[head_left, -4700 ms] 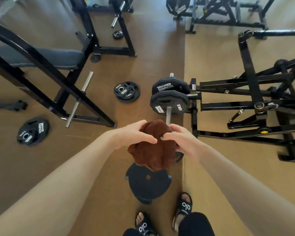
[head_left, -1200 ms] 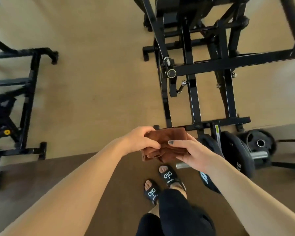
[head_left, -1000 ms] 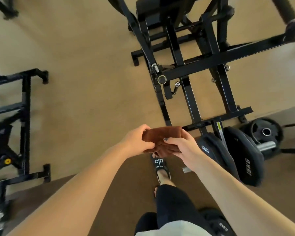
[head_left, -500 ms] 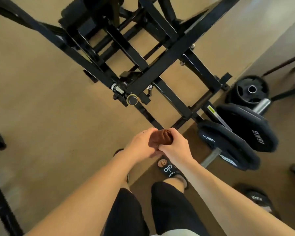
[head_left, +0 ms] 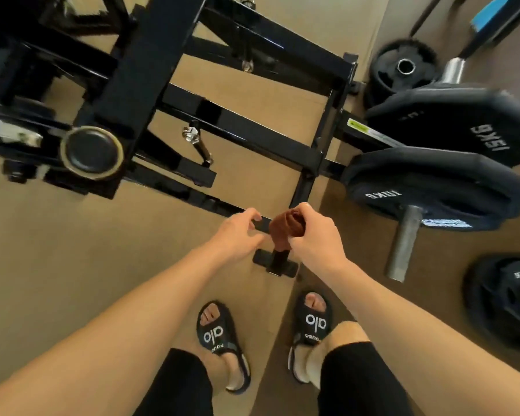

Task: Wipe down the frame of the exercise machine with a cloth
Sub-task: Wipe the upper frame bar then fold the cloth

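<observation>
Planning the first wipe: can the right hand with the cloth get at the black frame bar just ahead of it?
Probably yes. The right hand grips the brown cloth directly over the near frame bar, and nothing lies between them; the left hand hovers beside it.

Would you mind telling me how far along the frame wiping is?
Done: the brown cloth is bunched in the right hand, held just over the black frame. In hand: the left hand, fingers loosely curled, holds nothing. Left: no bar looks wiped yet.
</observation>
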A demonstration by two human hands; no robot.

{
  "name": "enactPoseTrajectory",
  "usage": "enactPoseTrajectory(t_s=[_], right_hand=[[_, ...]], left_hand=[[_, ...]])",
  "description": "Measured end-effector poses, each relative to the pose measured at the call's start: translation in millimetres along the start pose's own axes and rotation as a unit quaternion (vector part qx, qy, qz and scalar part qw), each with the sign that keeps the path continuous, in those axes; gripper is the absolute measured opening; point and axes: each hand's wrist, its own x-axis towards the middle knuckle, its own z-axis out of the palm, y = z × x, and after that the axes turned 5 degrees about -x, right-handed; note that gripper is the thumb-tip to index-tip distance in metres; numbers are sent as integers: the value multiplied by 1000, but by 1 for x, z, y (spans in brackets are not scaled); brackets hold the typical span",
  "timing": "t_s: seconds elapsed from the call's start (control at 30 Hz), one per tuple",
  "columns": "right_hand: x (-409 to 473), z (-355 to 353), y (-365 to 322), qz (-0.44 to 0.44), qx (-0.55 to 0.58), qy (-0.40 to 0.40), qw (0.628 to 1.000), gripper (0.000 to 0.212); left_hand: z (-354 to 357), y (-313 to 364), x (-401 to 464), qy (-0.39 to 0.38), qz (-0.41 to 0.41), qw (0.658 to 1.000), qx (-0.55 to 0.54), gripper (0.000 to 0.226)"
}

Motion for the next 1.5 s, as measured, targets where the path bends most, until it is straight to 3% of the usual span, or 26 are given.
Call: enactPoseTrajectory(t_s=[0.23, 0.33, 0.47, 0.53, 0.67, 0.77, 0.87, 0.97, 1.03, 1.2, 1.33, 1.5], right_hand=[[103, 55, 104, -82, -128, 28, 988, 57], [140, 78, 128, -132, -173, 124, 968, 56], [179, 99, 145, -186, -232, 276, 914, 55], [188, 109, 152, -197, -278, 266, 902, 58], [181, 141, 171, -172, -271, 153, 935, 59], [183, 158, 177, -176, -295, 209, 915, 57], [192, 169, 178, -182, -332, 266, 887, 52], [204, 173, 183, -186, -265, 270, 907, 42], [213, 175, 184, -187, -216, 263, 921, 48], [263, 156, 181, -189, -273, 278, 901, 59], [311, 128, 172, -184, -351, 298, 869, 49], [342, 114, 162, -168, -291, 319, 886, 45]], left_hand=[[65, -55, 141, -4, 70, 988, 136, 44], [86, -89, 197, 30, 134, 977, 163, 43], [100, -123, 250, 49, 197, 944, 261, 46], [101, -131, 262, 23, 223, 921, 318, 54], [109, -139, 256, -41, 258, 879, 398, 80], [128, -151, 257, -13, 307, 853, 422, 71], [131, -157, 265, 35, 365, 847, 384, 62], [129, -162, 274, 47, 406, 827, 386, 59], [129, -165, 278, 53, 427, 811, 395, 58], [128, -170, 288, 72, 504, 758, 408, 56], [124, -171, 288, 80, 523, 743, 410, 56], [124, -174, 286, 87, 523, 743, 407, 58]])
